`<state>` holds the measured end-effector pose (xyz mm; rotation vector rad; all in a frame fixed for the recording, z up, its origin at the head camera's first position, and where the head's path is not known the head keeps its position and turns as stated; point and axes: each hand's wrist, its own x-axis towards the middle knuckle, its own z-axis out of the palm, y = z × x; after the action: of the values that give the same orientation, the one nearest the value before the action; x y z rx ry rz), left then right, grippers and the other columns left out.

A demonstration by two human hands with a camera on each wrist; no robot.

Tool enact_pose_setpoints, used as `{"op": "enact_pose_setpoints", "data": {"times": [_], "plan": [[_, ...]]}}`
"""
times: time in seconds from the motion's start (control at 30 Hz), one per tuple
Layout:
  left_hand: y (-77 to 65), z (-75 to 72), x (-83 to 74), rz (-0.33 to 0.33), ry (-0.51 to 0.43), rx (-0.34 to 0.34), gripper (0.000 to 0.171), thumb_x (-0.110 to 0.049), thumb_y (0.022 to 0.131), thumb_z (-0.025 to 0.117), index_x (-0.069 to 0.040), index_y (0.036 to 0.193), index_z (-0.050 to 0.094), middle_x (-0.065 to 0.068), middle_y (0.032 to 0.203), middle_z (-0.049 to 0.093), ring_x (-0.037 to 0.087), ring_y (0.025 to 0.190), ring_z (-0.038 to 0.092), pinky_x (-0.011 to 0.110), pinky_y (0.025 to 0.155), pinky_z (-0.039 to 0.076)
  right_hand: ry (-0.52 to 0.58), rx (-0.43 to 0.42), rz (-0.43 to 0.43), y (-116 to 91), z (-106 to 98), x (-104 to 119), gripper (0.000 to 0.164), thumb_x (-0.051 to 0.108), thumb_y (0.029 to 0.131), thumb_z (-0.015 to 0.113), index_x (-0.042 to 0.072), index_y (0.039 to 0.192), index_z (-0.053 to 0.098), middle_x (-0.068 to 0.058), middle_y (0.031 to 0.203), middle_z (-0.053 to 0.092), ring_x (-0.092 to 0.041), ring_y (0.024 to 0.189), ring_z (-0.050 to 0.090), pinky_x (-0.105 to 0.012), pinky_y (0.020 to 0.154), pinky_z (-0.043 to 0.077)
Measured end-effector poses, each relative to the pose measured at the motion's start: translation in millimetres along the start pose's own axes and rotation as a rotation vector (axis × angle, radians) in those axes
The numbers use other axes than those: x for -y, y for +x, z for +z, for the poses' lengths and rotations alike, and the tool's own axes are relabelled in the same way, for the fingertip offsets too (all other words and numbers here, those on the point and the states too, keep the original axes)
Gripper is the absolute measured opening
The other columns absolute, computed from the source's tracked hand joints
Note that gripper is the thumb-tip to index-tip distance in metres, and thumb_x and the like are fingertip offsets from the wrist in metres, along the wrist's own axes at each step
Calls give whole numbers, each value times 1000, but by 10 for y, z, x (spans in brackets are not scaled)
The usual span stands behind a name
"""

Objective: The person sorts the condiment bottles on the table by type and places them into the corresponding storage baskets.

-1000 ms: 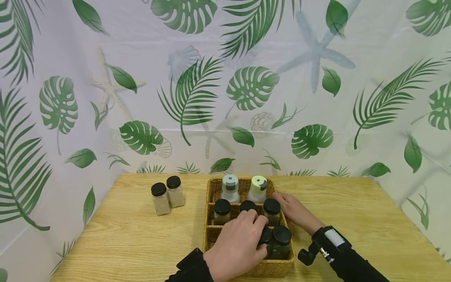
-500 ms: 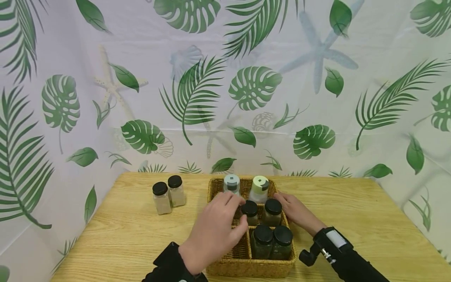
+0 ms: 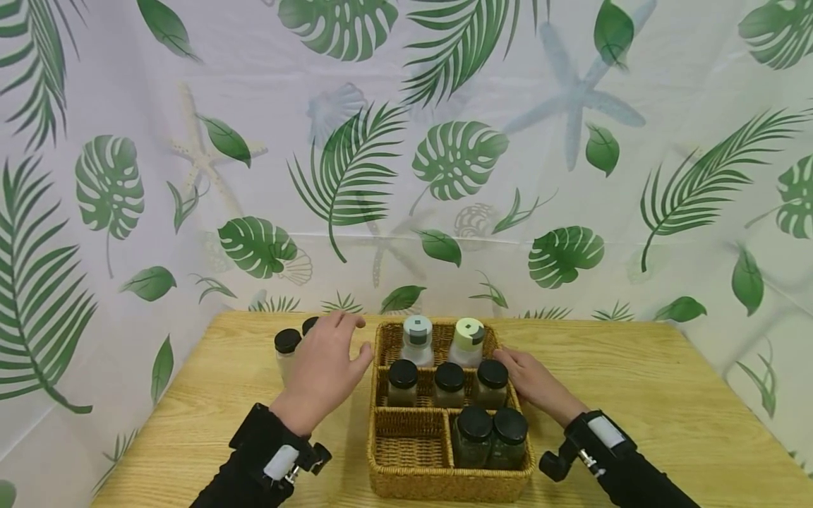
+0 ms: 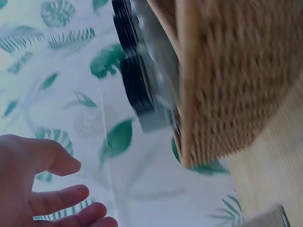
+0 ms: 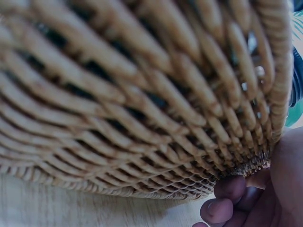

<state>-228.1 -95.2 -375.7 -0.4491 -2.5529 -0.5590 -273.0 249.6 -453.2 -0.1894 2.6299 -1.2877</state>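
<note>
My left hand (image 3: 327, 363) is in the air left of the wicker basket (image 3: 451, 483), fingers apart and holding nothing. It partly hides two black-lidded jars with pale contents, a nearer jar (image 3: 287, 342) and a farther jar (image 3: 310, 324). In the left wrist view the hand (image 4: 42, 184) is loosely bent beside the basket (image 4: 246, 71). My right hand (image 3: 533, 381) grips the basket's right rim near the back. The right wrist view has its fingers (image 5: 220, 210) curled against the woven side (image 5: 142, 109).
Two white bottles, one with a pale blue cap (image 3: 417, 330) and one with a yellow-green cap (image 3: 468, 333), stand in the back compartment. Several black-lidded jars (image 3: 449, 381) fill the middle row. Two dark jars (image 3: 491, 437) occupy the front right; the front left compartment (image 3: 409, 451) is bare.
My left hand has left the dark jars at the front right, passed over the basket and moved left to the two separate jars. My right hand has stayed on the rim.
</note>
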Motion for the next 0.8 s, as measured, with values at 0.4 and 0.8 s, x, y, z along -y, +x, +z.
{"op": "enact_pose_setpoints", "data": {"times": [0.4,0.8], "plan": [[136,123,500,-98,65,18,31,-13,90,70,1,117,68,20,106,65,32,88,62,47,77,54,-8,6,-7,-3,-7,-20,62,44,111,31,-1,152,42,-11,77,53,-16,46,35,-34,51,42],[183,231,694,-154,147,20,26,-9,87,70,6,109,69,20,96,67,35,85,65,48,76,55,-36,-9,-20,-4,2,-4,58,42,111,32,0,149,47,-25,119,62,-21,73,55,-36,70,47]]}}
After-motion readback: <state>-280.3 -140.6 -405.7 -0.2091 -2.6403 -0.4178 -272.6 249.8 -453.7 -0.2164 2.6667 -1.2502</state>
